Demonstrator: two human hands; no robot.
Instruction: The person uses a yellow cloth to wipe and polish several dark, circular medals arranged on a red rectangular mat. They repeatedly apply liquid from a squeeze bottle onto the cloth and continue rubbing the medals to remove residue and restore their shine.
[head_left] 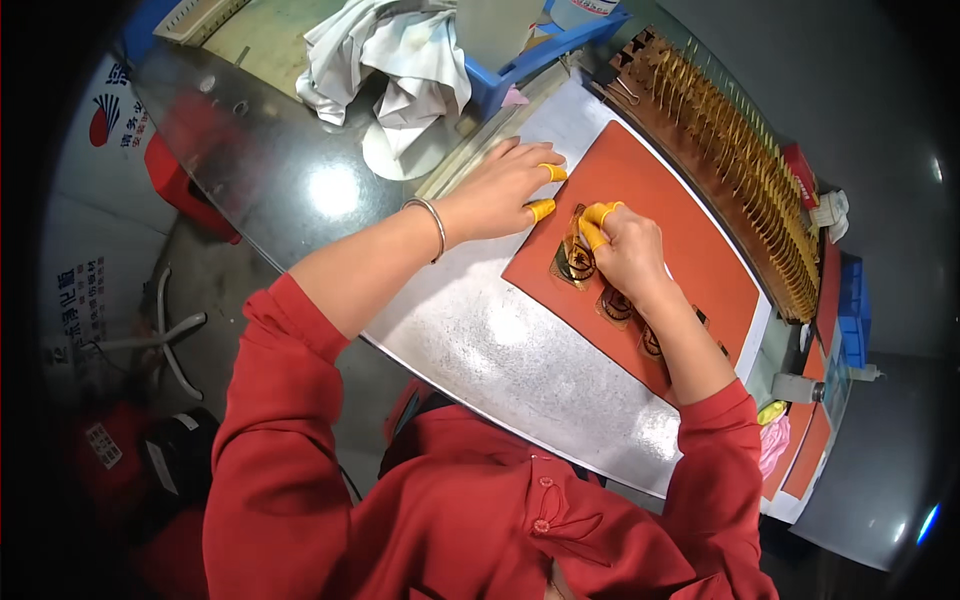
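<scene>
Tabletop (480, 350), shiny grey metal, takes up most of the view, with the person in a red top leaning over it from below. Orange-red mat (690, 240) lies on the far right part of the tabletop, on a white sheet. Beyond the mat runs a long rack of gold-coloured parts (745, 160), standing on edge in a row. White cloth (390, 60) sits bunched at the far left end, next to a blue bin (530, 55). Red stool (180, 180) stands off the tabletop's left edge.

Left hand (500, 190) rests flat, palm down, at the mat's near-left edge; nothing in it, grip open, yellow finger cots on the fingertips touching the mat border. A silver bangle (430, 225) is on that wrist.

Right hand (625, 250) is on the mat, its cotted fingertips (598, 215) pinched down on a small flat gold piece (572, 262) with a dark coil pattern, so grip closed on that piece. The piece lies on the mat near its left corner, just beside the left hand's thumb. More pieces of the same kind (615, 303) lie in a row on the mat, partly hidden under the right wrist and forearm.
</scene>
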